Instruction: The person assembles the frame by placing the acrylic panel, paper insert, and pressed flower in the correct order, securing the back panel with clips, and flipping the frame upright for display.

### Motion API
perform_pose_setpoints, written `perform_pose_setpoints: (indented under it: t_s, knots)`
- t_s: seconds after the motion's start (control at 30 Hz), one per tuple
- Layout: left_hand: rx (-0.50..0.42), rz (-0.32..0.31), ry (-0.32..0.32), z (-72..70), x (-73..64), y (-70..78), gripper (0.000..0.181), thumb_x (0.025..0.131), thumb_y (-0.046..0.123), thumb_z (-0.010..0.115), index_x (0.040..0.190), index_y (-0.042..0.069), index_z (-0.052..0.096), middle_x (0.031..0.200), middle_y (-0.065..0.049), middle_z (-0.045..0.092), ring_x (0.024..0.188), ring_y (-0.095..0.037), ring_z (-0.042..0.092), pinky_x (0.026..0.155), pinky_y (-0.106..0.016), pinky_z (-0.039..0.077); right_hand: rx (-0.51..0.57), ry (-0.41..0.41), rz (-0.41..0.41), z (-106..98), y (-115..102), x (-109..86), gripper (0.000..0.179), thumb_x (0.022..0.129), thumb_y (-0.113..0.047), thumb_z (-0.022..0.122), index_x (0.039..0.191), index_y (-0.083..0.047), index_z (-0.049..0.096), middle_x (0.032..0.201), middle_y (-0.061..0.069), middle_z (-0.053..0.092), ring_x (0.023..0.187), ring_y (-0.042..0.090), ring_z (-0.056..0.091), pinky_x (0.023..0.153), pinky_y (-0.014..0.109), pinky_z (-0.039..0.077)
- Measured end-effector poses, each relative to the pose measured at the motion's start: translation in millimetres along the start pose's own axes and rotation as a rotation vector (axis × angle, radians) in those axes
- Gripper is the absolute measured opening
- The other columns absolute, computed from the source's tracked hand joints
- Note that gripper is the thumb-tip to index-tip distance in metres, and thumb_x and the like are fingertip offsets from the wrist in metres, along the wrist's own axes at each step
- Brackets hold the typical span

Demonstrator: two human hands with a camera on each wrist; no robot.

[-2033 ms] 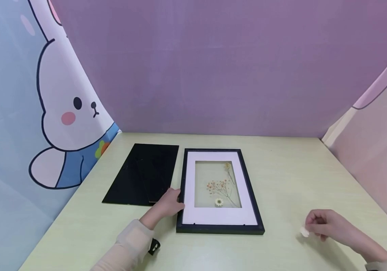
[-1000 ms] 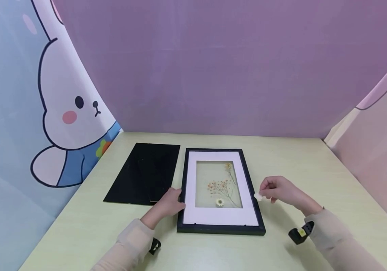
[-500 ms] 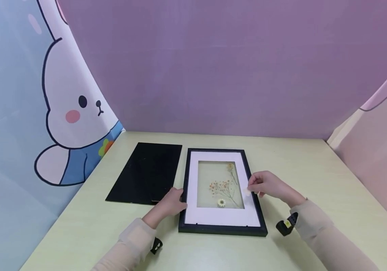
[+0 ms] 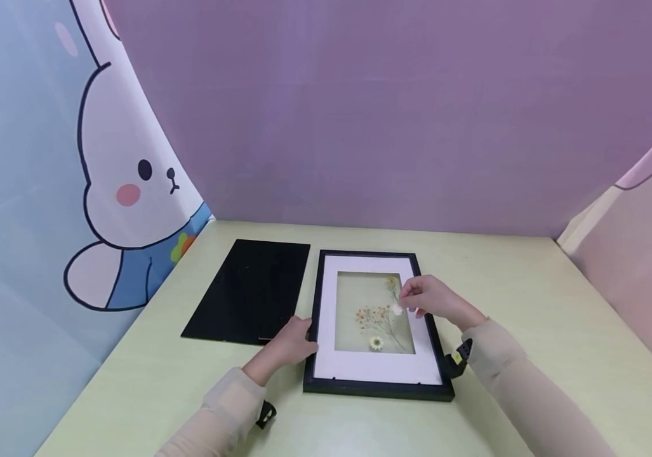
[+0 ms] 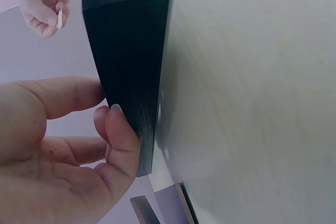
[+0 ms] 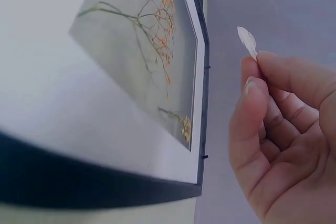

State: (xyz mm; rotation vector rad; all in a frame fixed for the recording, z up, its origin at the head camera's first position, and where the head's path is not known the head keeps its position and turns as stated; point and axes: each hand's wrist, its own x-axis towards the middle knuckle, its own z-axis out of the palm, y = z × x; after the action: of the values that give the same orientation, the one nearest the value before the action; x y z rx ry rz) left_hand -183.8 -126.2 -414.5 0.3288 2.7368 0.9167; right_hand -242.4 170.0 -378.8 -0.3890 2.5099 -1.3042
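A black picture frame (image 4: 379, 388) with a white mat (image 4: 374, 368) lies flat on the table. Inside its window are a white daisy (image 4: 376, 343), a sprig with small orange blossoms (image 4: 374, 315) and a yellow flower (image 4: 391, 283). My left hand (image 4: 290, 341) grips the frame's left side, thumb and fingers against the black edge (image 5: 126, 51) in the left wrist view. Between thumb and fingertips my right hand (image 4: 431, 297) pinches a thin white petal (image 6: 247, 41), held above the window's right side. The petal covers part of the yellow flower's stem in the head view.
A glossy black panel (image 4: 248, 289) lies just left of the frame. The pale wooden table (image 4: 531, 304) extends to the right and meets a purple cloth backdrop (image 4: 360, 127). A rabbit-print cloth (image 4: 131, 228) hangs at the left.
My right hand has carried the petal leftward from the table at the far right, past the frame's right edge, to over the window. The left hand stays on the frame.
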Motion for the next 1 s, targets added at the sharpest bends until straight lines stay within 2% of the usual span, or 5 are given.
perform_pose_setpoints:
  t_s: [0.3, 0.57, 0.73, 1.0]
  knots:
    - [-0.019, 0.001, 0.002, 0.8, -0.4, 1.2, 0.049, 0.083, 0.006, 0.061, 0.126, -0.012, 0.047, 0.117, -0.024, 0.05, 0.104, -0.03, 0.044, 0.08, -0.043, 0.042, 0.033, -0.024, -0.014, 3.8, -5.5, 24.2, 0.008, 0.086, -0.004, 0.061, 0.086, 0.004, 0.059, 0.076, 0.014, 0.06, 0.062, 0.017, 0.052, 0.056, 0.029, 0.048]
    - [-0.039, -0.003, 0.0, 2.3, -0.1, 5.6, 0.048, 0.083, 0.005, 0.061, 0.126, -0.01, 0.047, 0.115, -0.022, 0.05, 0.098, -0.028, 0.044, 0.077, -0.041, 0.043, 0.006, 0.008, 0.02, 5.6, -8.6, 39.5, 0.007, 0.085, -0.005, 0.062, 0.084, 0.001, 0.059, 0.077, 0.011, 0.062, 0.063, 0.018, 0.053, 0.057, 0.031, 0.048]
    - [-0.042, -0.002, 0.003, 2.2, 0.0, 5.8, 0.043, 0.083, 0.005, 0.061, 0.123, -0.008, 0.051, 0.114, -0.021, 0.051, 0.098, -0.027, 0.044, 0.076, -0.041, 0.043, 0.035, 0.025, 0.059, 9.7, -9.8, 45.8, 0.007, 0.086, -0.005, 0.061, 0.085, 0.001, 0.059, 0.079, 0.011, 0.062, 0.067, 0.021, 0.054, 0.059, 0.032, 0.049]
    - [-0.039, -0.011, 0.013, 1.4, -0.4, 2.6, 0.043, 0.083, 0.005, 0.061, 0.122, -0.009, 0.051, 0.114, -0.022, 0.051, 0.098, -0.028, 0.044, 0.076, -0.041, 0.043, 0.077, 0.046, 0.091, 18.9, -5.5, 57.4, 0.008, 0.086, -0.005, 0.061, 0.085, 0.003, 0.059, 0.078, 0.008, 0.06, 0.066, 0.017, 0.053, 0.061, 0.033, 0.05]
